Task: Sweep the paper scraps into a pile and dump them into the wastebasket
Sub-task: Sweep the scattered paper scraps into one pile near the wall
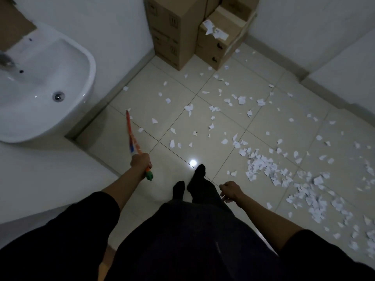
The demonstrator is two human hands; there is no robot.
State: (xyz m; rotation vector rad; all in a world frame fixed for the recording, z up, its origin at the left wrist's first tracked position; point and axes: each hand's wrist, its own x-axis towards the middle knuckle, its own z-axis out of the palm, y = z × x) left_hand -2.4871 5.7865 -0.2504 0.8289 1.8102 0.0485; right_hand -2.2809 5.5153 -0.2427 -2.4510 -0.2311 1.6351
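White paper scraps (261,165) lie scattered over the tiled floor, thickest at the right and thin toward the far boxes. My left hand (141,160) is shut on a broom handle (131,132), orange and red with a green end cap (149,175). The handle points away toward the sink; its brush end is not visible. My right hand (230,189) hangs beside my leg, fingers loosely curled, holding nothing that I can see. No wastebasket is in view.
A white sink (46,86) juts from the left wall. Cardboard boxes (194,33) are stacked in the far corner, with a few scraps on top. My feet in black socks (198,173) stand on the tiles. White walls close in at left and right.
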